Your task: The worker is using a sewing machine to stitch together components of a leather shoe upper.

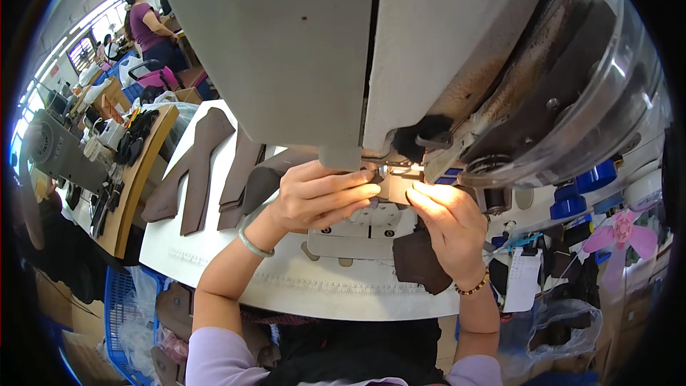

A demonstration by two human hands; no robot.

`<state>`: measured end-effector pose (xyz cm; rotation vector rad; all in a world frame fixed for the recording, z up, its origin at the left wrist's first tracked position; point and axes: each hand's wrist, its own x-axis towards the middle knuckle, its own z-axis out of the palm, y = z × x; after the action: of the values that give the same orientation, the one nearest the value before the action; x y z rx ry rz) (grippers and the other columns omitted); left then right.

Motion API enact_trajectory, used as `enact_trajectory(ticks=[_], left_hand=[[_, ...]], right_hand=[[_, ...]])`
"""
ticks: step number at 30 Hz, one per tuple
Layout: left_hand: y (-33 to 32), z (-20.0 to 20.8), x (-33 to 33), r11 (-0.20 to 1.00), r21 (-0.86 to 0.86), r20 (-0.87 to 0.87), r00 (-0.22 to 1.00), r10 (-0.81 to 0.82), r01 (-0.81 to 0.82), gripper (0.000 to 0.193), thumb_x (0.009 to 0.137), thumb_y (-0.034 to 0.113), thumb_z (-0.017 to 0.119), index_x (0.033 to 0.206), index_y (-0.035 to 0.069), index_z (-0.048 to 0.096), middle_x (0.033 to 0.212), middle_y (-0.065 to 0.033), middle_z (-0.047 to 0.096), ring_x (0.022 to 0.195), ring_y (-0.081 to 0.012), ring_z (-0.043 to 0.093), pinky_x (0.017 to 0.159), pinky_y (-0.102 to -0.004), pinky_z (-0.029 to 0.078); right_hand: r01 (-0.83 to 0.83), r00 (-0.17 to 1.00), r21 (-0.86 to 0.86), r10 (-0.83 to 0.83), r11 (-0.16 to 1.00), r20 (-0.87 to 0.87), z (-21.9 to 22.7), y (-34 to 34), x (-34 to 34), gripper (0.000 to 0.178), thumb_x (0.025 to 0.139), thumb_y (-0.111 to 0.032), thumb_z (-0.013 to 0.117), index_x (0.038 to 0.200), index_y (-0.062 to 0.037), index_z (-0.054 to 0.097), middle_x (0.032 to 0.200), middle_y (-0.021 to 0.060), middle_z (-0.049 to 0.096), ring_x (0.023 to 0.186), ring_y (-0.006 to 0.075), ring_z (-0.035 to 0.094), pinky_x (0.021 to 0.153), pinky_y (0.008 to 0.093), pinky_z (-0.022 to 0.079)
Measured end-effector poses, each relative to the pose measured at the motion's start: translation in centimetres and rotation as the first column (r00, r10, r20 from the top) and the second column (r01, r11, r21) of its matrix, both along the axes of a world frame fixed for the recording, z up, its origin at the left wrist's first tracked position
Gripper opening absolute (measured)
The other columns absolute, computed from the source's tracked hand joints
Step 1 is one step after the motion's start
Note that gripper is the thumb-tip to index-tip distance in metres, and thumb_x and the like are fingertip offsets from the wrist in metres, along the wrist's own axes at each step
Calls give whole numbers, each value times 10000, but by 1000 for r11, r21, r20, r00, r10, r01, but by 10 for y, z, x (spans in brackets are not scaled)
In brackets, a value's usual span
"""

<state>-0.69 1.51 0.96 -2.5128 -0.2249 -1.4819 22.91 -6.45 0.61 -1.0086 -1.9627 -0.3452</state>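
A large grey sewing machine (286,50) fills the top of the view, its needle area lit by a small lamp. My left hand (318,196) is closed just left of the needle, thumb and fingertips on a brown leather-like piece (393,189) that looks tan under the light. On its other side my right hand (450,225) pinches the dark edge of this piece. Below my right hand lies a dark brown section (421,261); whether it joins the held piece is hidden. The metal needle plate (357,245) shows between my wrists.
Several dark brown cut pieces (196,164) lie on the left of the white table (286,289). Blue caps (568,200) and a pink fan (622,236) are at the right. A blue basket (118,314) stands lower left; a person (153,28) stands far left.
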Motion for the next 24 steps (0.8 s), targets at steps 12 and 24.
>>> enact_trajectory(ticks=[12,24], left_hand=[[2,-4,-3,999,27,-23,999,35,-34,193,711,129,751,897,76,747,986,-34,705,860,-197,676,685,-296,575],[12,-4,1,1000,25,52,999,0,-1,232,703,171,761,923,100,756,950,-27,705,804,-174,661,660,-287,564]], right_hand=[[-79,985,-30,73,996,-158,-1,3,0,233,717,12,741,946,-32,731,952,75,705,860,227,657,773,310,528],[-82,979,-154,51,985,-197,-13,11,7,239,809,-9,706,1046,-39,710,941,98,702,816,196,638,715,272,495]])
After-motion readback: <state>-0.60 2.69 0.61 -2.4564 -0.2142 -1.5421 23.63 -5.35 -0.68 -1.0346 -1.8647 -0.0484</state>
